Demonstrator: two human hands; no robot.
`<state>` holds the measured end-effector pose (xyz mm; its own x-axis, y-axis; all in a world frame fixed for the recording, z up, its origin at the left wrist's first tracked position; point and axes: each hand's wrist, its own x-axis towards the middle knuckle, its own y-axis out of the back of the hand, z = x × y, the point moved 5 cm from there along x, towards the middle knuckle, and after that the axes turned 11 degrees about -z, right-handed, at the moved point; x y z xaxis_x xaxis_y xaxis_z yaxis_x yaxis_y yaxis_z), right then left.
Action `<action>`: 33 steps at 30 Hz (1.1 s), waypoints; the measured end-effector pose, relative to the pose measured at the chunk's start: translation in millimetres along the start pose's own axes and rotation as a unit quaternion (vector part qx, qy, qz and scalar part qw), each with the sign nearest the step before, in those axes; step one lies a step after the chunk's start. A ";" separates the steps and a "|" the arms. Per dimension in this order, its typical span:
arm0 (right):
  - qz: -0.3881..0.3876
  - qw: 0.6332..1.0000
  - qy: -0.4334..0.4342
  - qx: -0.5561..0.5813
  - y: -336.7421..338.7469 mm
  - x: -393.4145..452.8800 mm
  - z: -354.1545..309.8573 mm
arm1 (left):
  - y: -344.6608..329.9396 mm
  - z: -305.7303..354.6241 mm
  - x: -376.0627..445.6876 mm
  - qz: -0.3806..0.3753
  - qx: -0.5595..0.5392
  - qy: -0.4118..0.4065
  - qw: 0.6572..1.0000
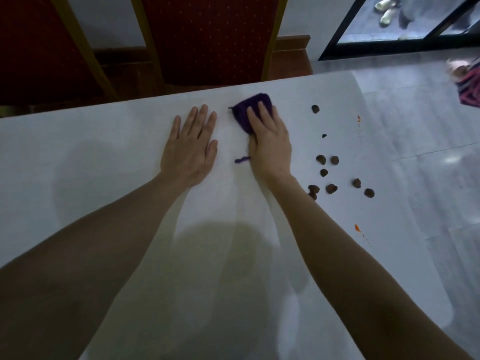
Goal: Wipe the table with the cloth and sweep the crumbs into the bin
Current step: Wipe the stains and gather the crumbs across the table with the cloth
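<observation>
A small dark purple knitted cloth point(245, 113) lies on the white table point(104, 157) near its far edge. My right hand point(270, 141) presses flat on the cloth, fingers over its right half, and a loose purple thread point(241, 160) trails out by the wrist. My left hand point(191, 146) rests flat on the table, palm down, fingers apart, just left of the cloth and holding nothing. Several brown crumbs point(324, 172) are scattered to the right of my right hand, one point(315, 109) farther back. No bin is in view.
Two red upholstered chairs point(213, 40) with wooden frames stand behind the table's far edge. The table's right edge point(389, 203) drops to a grey tiled floor. Small orange stains point(358, 227) mark the table near that edge. A glass door point(402, 27) is at the back right.
</observation>
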<state>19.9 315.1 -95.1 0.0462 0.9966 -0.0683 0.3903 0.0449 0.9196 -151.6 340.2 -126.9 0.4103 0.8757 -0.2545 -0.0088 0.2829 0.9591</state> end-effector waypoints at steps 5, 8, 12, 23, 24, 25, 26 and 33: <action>0.031 0.995 -0.091 -0.004 19.7 11.6 50.4 | -0.4 -0.8 -1.7 0.001 -0.005 -0.011 1.000; 0.041 0.992 -0.120 0.003 22.3 -11.8 63.7 | 0.4 -1.5 -1.5 0.002 -0.008 -0.010 1.000; 0.014 0.996 -0.079 0.044 12.9 -53.2 47.3 | 1.2 -1.4 -1.7 -0.003 -0.004 -0.008 1.000; 0.064 0.958 -0.014 0.280 74.6 -66.3 113.4 | 14.1 52.3 11.7 -0.008 -0.034 -0.041 0.999; 0.089 0.955 -0.025 0.283 85.8 -59.9 128.3 | 15.2 65.2 17.2 -0.007 -0.038 -0.049 0.998; 0.109 0.954 -0.040 0.278 96.2 -52.6 143.5 | 14.9 77.9 22.5 -0.007 -0.042 -0.057 0.997; 0.123 0.954 -0.056 0.267 104.7 -44.6 158.9 | 13.0 89.0 27.0 -0.010 -0.042 -0.062 0.997; 0.047 0.992 -0.075 0.090 91.2 -12.6 213.8 | -4.2 105.5 37.5 -0.004 -0.013 -0.043 0.999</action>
<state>251.6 291.8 -93.1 0.2209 0.9737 -0.0549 0.5357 -0.0741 0.8411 -39.9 330.6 -127.4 0.4876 0.8365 -0.2502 -0.0281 0.3014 0.9531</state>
